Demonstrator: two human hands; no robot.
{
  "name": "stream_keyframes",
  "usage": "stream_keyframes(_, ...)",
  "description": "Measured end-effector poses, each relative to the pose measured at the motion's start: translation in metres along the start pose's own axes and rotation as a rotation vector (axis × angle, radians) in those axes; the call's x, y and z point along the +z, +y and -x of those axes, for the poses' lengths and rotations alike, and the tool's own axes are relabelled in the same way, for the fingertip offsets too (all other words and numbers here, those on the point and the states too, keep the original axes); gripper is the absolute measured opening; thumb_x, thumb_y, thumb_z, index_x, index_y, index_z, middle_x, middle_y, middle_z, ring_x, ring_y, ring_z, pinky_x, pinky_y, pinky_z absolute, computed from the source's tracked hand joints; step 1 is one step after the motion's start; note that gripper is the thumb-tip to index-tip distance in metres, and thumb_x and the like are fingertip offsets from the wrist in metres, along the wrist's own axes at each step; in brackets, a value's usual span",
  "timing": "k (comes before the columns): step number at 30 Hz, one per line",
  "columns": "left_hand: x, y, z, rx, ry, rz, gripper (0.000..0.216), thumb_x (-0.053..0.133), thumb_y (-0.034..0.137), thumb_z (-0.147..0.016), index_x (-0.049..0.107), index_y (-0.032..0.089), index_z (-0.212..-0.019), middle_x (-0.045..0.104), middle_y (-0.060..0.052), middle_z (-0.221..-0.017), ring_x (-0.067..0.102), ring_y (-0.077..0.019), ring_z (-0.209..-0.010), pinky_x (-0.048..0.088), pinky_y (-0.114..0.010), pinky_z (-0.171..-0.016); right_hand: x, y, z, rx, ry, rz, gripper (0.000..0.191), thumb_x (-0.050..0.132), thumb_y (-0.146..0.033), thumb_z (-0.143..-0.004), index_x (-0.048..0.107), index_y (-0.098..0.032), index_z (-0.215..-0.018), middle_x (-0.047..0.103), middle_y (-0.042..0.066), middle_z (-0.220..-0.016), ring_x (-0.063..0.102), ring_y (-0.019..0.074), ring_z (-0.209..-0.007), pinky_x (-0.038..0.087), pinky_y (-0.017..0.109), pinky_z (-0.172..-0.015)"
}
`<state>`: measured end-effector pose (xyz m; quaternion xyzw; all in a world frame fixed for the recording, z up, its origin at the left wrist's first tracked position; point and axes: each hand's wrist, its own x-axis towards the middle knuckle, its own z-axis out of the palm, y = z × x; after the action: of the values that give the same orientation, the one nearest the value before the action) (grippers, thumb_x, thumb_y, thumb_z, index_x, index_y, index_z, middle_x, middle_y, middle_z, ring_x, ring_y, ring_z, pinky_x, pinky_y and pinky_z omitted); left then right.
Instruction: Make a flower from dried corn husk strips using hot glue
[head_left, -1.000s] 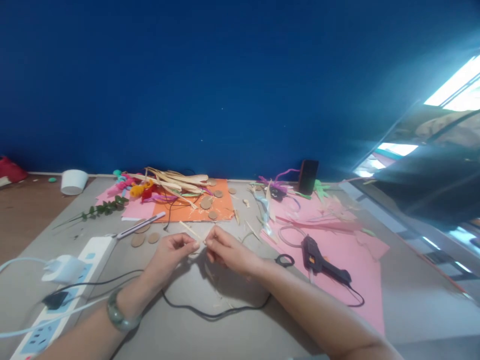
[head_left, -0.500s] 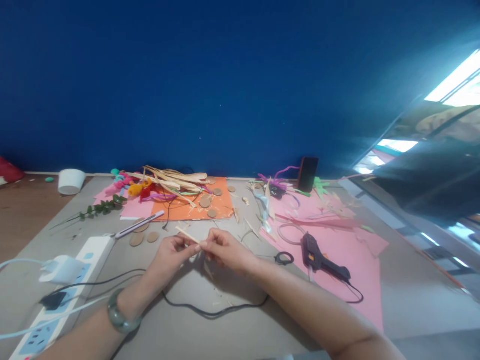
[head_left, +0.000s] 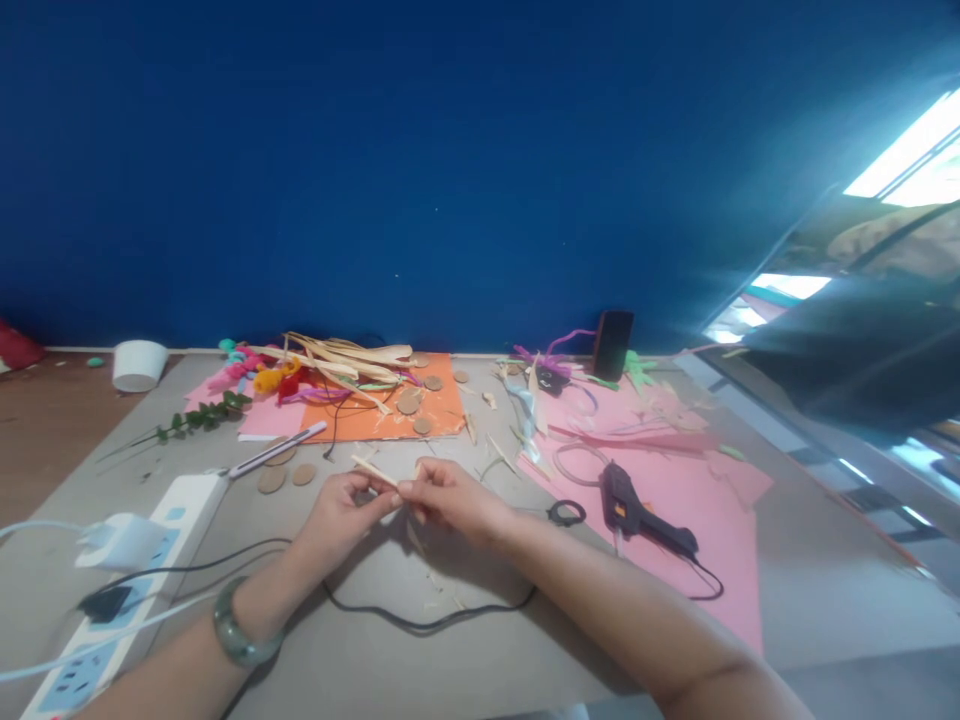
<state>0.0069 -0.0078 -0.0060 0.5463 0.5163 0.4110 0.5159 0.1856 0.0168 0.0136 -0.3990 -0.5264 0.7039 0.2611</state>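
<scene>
Pinched between the fingertips of both hands is a pale, thin strip (head_left: 375, 470) that looks like dried husk or raffia; its free end points up and left. My left hand (head_left: 349, 508), closed on it, has a green bangle (head_left: 244, 622) at the wrist. My right hand (head_left: 450, 500) is closed on the strip's other end, its fingertips meeting those of the left. A loose length of the same pale material (head_left: 415, 538) hangs below the fingers. Part of the strip is hidden by the fingers.
A black glue gun (head_left: 637, 510) lies on pink paper (head_left: 720, 545) to the right, near scissors (head_left: 566, 513). On the left are a power strip (head_left: 146, 590), a purple-white cutter (head_left: 277, 450) and wooden discs (head_left: 272, 480). Straw strips (head_left: 352, 357) lie on orange card (head_left: 352, 422). A black cable (head_left: 420, 628) crosses in front.
The view has shifted very slightly. Both hands keep their pinch on the strip, with only a small movement of the fingers.
</scene>
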Motion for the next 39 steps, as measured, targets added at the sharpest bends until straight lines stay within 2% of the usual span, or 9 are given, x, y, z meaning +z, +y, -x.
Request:
stream_keyframes(6, -0.006, -0.003, -0.004, 0.116, 0.006, 0.014, 0.019, 0.074, 0.033, -0.071, 0.068, 0.016, -0.066, 0.062, -0.001, -0.069, 0.054, -0.0133, -0.066, 0.041, -0.024, -0.064, -0.007, -0.008, 0.000, 0.044, -0.026, -0.201, 0.039, 0.070, -0.041, -0.074, 0.038, -0.020, -0.066, 0.050, -0.009, -0.047, 0.023, 0.0022, -0.034, 0.013, 0.017, -0.036)
stream_keyframes(10, -0.008, -0.004, -0.004, 0.091, -0.008, 0.103, 0.020, 0.073, 0.033, -0.073, 0.066, 0.015, -0.066, 0.059, 0.000, -0.066, 0.050, -0.0112, -0.062, 0.039, -0.023, -0.060, -0.014, -0.014, -0.002, 0.021, 0.061, -0.256, 0.041, 0.067, -0.043, -0.075, 0.035, -0.020, -0.065, 0.046, -0.010, -0.049, 0.017, 0.0020, -0.036, 0.011, 0.018, -0.037)
stream_keyframes(14, -0.008, -0.004, -0.003, 0.028, 0.018, 0.184, 0.021, 0.074, 0.034, -0.073, 0.065, 0.015, -0.067, 0.057, 0.002, -0.062, 0.046, -0.0088, -0.057, 0.036, -0.021, -0.054, -0.012, -0.010, -0.004, -0.003, 0.131, -0.190, 0.042, 0.065, -0.051, -0.075, 0.038, -0.020, -0.067, 0.042, -0.009, -0.053, 0.020, 0.0030, -0.040, 0.010, 0.018, -0.038)
stream_keyframes(20, -0.004, -0.008, -0.002, 0.029, -0.009, 0.121, 0.022, 0.074, 0.035, -0.071, 0.067, 0.014, -0.067, 0.060, 0.000, -0.064, 0.049, -0.0110, -0.060, 0.039, -0.023, -0.058, 0.006, 0.004, 0.000, -0.019, 0.067, 0.081, 0.040, 0.064, -0.053, -0.077, 0.045, -0.019, -0.071, 0.043, -0.008, -0.054, 0.033, 0.0049, -0.044, 0.022, 0.018, -0.040)
stream_keyframes(25, -0.007, -0.004, -0.004, 0.060, -0.037, 0.018, 0.022, 0.073, 0.035, -0.071, 0.067, 0.015, -0.066, 0.060, -0.001, -0.064, 0.049, -0.0111, -0.059, 0.039, -0.023, -0.056, 0.004, -0.003, 0.002, -0.048, 0.030, -0.048, 0.035, 0.060, -0.046, -0.081, 0.042, -0.020, -0.069, 0.048, -0.008, -0.052, 0.028, 0.0042, -0.039, 0.019, 0.018, -0.037)
stream_keyframes(27, -0.013, -0.002, -0.006, 0.072, -0.019, 0.001, 0.023, 0.073, 0.037, -0.071, 0.066, 0.016, -0.065, 0.060, 0.000, -0.064, 0.050, -0.0115, -0.059, 0.039, -0.023, -0.056, -0.002, -0.009, 0.001, -0.060, 0.064, -0.118, 0.036, 0.061, -0.046, -0.080, 0.039, -0.020, -0.068, 0.048, -0.008, -0.052, 0.025, 0.0040, -0.037, 0.015, 0.018, -0.036)
stream_keyframes(30, -0.024, 0.000, -0.012, 0.024, 0.121, -0.045, 0.025, 0.070, 0.042, -0.071, 0.066, 0.017, -0.071, 0.062, 0.000, -0.065, 0.054, -0.0133, -0.058, 0.041, -0.023, -0.054, -0.012, -0.016, -0.002, -0.100, 0.169, -0.125, 0.038, 0.058, -0.048, -0.081, 0.037, -0.021, -0.066, 0.047, -0.009, -0.052, 0.020, 0.0042, -0.037, 0.013, 0.018, -0.037)
stream_keyframes(34, -0.039, -0.005, -0.022, 0.017, 0.321, -0.339, 0.027, 0.065, 0.045, -0.071, 0.068, 0.018, -0.074, 0.068, -0.003, -0.073, 0.062, -0.0194, -0.065, 0.042, -0.026, -0.055, -0.018, -0.009, -0.006, -0.235, 0.259, 0.284, 0.026, 0.062, -0.036, -0.080, 0.048, -0.019, -0.068, 0.050, -0.006, -0.056, 0.036, 0.0069, -0.046, 0.027, 0.020, -0.046)
stream_keyframes(39, -0.045, -0.010, -0.030, 0.037, 0.259, -0.692, 0.020, 0.062, 0.038, -0.070, 0.071, 0.021, -0.067, 0.073, -0.003, -0.074, 0.064, -0.0227, -0.075, 0.042, -0.029, -0.065, -0.014, 0.011, -0.014, -0.327, 0.176, 0.915, 0.008, 0.063, -0.019, -0.078, 0.062, -0.016, -0.071, 0.057, 0.000, -0.068, 0.049, 0.0125, -0.066, 0.035, 0.024, -0.062)
